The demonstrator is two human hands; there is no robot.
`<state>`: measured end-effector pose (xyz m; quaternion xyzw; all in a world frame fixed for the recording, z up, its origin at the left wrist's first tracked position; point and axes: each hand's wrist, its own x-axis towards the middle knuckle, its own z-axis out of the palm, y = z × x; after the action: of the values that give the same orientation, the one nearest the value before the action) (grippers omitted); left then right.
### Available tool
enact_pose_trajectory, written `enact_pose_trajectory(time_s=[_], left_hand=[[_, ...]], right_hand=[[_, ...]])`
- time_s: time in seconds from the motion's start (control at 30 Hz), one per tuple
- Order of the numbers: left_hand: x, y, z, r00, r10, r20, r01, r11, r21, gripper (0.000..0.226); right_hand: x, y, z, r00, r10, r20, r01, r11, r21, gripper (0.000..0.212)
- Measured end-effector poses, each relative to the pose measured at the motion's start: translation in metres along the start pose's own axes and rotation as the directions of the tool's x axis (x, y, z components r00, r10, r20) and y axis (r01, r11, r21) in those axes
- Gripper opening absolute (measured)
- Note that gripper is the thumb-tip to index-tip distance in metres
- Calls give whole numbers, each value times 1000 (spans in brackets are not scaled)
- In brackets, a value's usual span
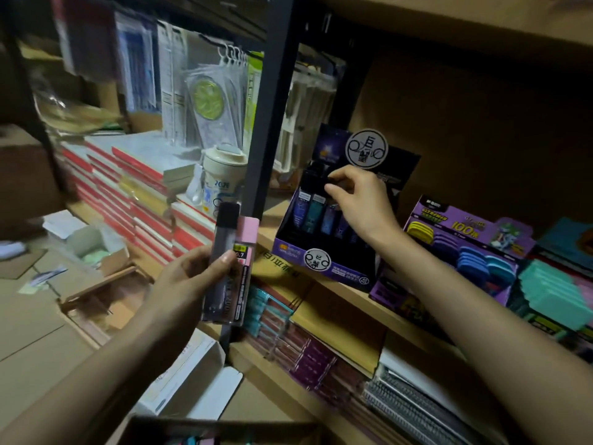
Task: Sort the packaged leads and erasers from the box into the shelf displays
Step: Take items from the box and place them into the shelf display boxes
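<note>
Box [160, 425] sits nearest, below me. My left hand [189, 277] grips two lead packs [229, 268], black-capped and pink-capped, in reserve. My right hand [356, 203] pinches what looks like a dark pack [333, 183] over the purple display [321, 271] on the shelf [269, 229]. Best to hold it upright, match its row, then lower.

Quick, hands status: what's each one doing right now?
Left hand: holding two lead packs.
Right hand: fingers curled in the purple display box; grip cannot be told.

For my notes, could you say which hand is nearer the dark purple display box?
Right: right hand reaches into the display box; left hand holds lead cases to its left.
</note>
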<state>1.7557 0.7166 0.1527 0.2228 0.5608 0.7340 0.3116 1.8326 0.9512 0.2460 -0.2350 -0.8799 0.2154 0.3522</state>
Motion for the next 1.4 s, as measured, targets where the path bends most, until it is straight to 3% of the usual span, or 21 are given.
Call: enact_pose_trajectory(time_s=[0.1, 0.27, 0.43, 0.5, 0.57, 0.63, 0.73, 0.93, 1.2, 1.3, 1.4], left_hand=[[-1, 1, -2, 1000, -6, 2, 6, 1000, -19, 27], [-6, 0, 0, 1000, 2, 26, -1, 999, -36, 31], [-9, -1, 5, 999, -14, 52, 18, 998, -68, 22], [-12, -1, 9, 997, -8, 83, 14, 997, -72, 20], [-16, -2, 14, 993, 3, 119, 5, 997, -71, 21], [-18, -3, 19, 989, 15, 145, -9, 999, -47, 25], [-20, -3, 28, 984, 26, 176, -24, 1000, -13, 29], [-25, -3, 59, 968, 75, 241, -98, 992, 83, 37], [-32, -11, 108, 941, 136, 310, -190, 970, 154, 29], [-38, -17, 122, 917, 141, 374, -217, 961, 169, 28], [-40, -27, 136, 896, 158, 415, -248, 953, 172, 24]], right_hand=[[0, 4, 9, 1000, 28, -13, -28, 1000, -1, 13], [1, 1, 13, 991, -121, -66, 96, 951, -295, 14], [-12, -16, 1, 981, -191, -32, 164, 909, -383, 23], [-37, -27, -1, 989, -147, -12, 143, 975, -170, 19], [-66, -40, 2, 987, -12, 161, -15, 986, 169, 11], [-90, -50, 7, 948, 73, 310, -199, 895, 398, 7], [-109, -54, 4, 931, 142, 335, -310, 791, 527, 9], [-128, -34, -35, 957, 176, 228, -272, 816, 510, 8], [-169, 18, -95, 978, 202, 51, -205, 882, 424, 14], [-183, 41, -127, 968, 228, -102, -172, 904, 391, 19], [-191, 64, -171, 911, 241, -336, -130, 938, 320, 26]])
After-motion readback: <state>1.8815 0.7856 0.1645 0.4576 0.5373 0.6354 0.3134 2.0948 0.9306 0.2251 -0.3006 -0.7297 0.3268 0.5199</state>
